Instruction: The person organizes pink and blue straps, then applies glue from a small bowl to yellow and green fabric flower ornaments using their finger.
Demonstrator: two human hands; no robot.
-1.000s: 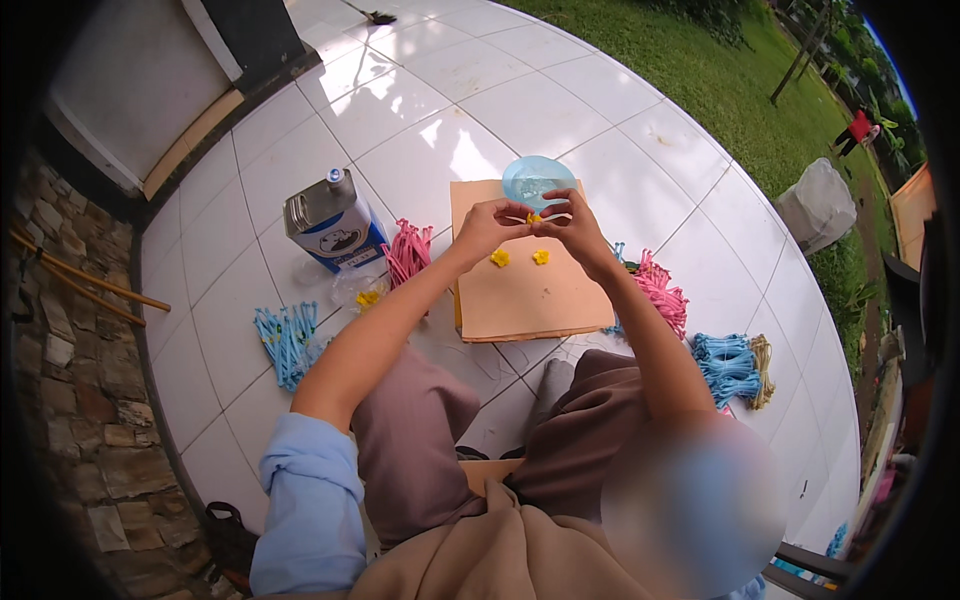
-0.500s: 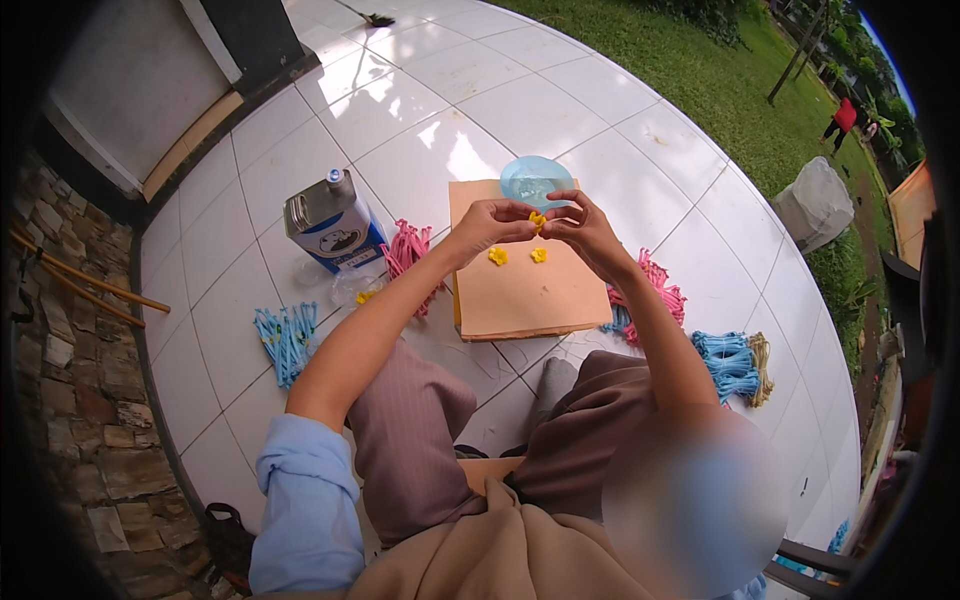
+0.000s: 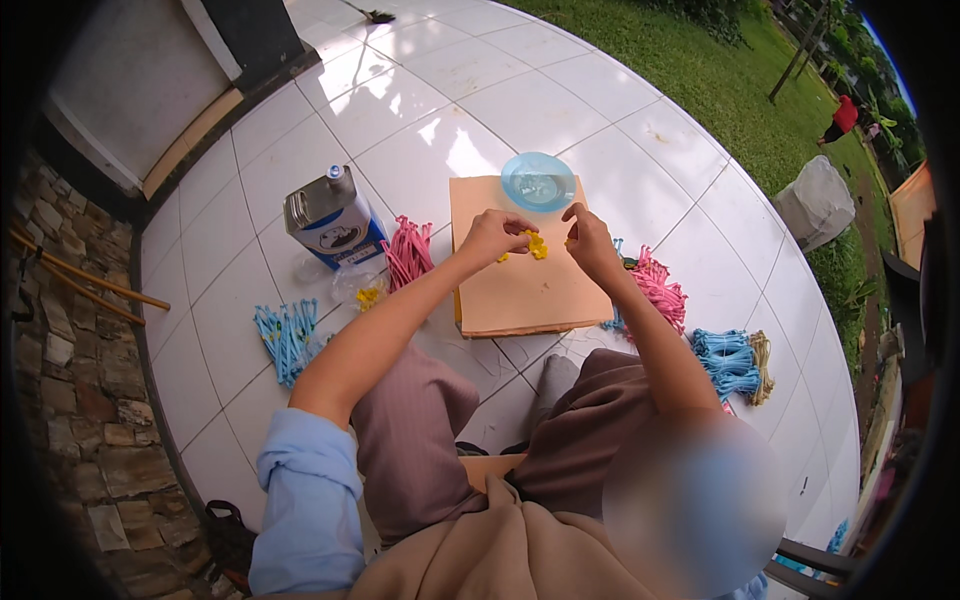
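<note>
Head view, yellow flower (image 3: pixel 533 240), tip of left grip (image 3: pixel 488 237)

flowers (image 3: pixel 541 252) on board (image 3: pixel 530 300) (bowl (image 3: pixel 540 160) at its far edge), tin (image 3: pixel 335 225) left

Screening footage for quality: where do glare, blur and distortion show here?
Head view: sunlight glares on floor tiles beyond the cardboard; a round blur patch sits at lower right; fisheye curves those tiles' lines; yellow flowers by the left hand are small, fine detail unclear.
</note>
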